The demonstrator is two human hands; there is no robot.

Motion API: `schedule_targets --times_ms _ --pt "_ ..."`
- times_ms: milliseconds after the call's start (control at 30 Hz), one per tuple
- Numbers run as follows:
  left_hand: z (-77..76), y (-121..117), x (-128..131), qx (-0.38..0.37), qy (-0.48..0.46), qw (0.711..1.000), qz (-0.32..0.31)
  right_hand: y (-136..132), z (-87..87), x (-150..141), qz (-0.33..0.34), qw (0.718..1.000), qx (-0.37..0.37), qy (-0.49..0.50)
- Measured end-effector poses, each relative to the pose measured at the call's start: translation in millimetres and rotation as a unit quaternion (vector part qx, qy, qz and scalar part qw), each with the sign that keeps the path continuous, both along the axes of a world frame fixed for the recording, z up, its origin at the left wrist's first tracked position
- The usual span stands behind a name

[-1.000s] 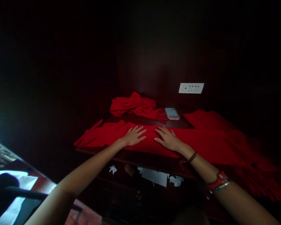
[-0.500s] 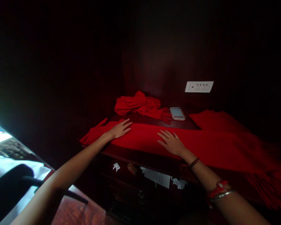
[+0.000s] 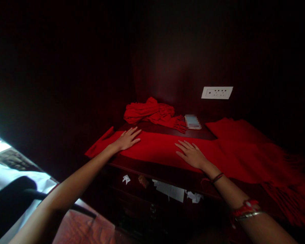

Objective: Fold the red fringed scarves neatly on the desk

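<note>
A long red scarf (image 3: 157, 149) lies flat along the front of a dark wooden desk (image 3: 167, 174). My left hand (image 3: 126, 139) rests palm down on its left part, fingers stretched out and apart. My right hand (image 3: 191, 154) lies flat on the scarf further right, fingers also spread. Neither hand grips anything. The scarf's left end (image 3: 98, 145) hangs over the desk's left edge. Bracelets circle my right wrist (image 3: 245, 207).
A crumpled red cloth heap (image 3: 148, 112) sits at the back of the desk beside a phone (image 3: 192, 122). More red fabric with a fringe (image 3: 259, 149) spreads to the right. A white wall socket (image 3: 217, 92) is behind. Paper scraps (image 3: 169, 191) lie under the desk; a black chair (image 3: 12, 200) stands left.
My left hand has slid leftward along the scarf, away from my right hand. The right hand has shifted slightly right. The view has turned a little to the left.
</note>
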State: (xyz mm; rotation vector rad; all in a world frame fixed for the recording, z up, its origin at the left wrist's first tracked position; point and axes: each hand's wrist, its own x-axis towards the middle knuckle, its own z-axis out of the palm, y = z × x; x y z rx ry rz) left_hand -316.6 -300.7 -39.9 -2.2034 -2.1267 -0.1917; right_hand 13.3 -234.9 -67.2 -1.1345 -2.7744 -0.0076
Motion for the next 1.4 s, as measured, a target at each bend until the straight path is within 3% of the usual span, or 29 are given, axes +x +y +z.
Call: schedule_targets --times_ms 100,267,433,567,800,933,1133,1267,1400 --pt "-0.3 -6.3 -20.1 0.042 -0.030 0.997 0.052 1.7 -1.4 0.2 0.000 1.000 -0.001 0.005" --pt "-2.5 -7.3 -51.9 -0.062 -0.033 0.995 0.076 2.1 -2.7 7.5 -0.006 1.000 0.001 0.004" --pt "2.4 5.7 -58.8 -0.104 -0.021 0.987 0.123 -1.0 -1.2 27.2 -0.026 1.000 -0.003 -0.010" --pt "-3.2 14.7 -58.3 -0.120 -0.027 0.984 0.128 -3.3 1.2 42.7 -0.033 0.999 -0.005 -0.020" --pt "-7.3 9.4 -66.2 -0.112 -0.047 0.992 0.026 -0.8 1.2 59.7 -0.033 0.999 -0.011 -0.030" --pt "-7.1 10.6 -67.1 -0.087 -0.011 0.996 -0.011 0.3 -0.1 68.1 -0.034 0.999 -0.009 -0.029" --pt "-6.0 5.0 -32.3 0.020 0.097 0.988 -0.118 -2.5 0.7 76.4 -0.039 0.999 -0.005 -0.036" --pt "-8.2 1.5 -16.6 -0.063 0.050 0.994 -0.068 -2.9 0.9 77.0 -0.038 0.999 0.004 -0.034" --pt "-11.1 7.8 -35.5 -0.118 0.025 0.992 -0.025 -2.5 0.8 76.0 -0.044 0.998 0.000 -0.034"
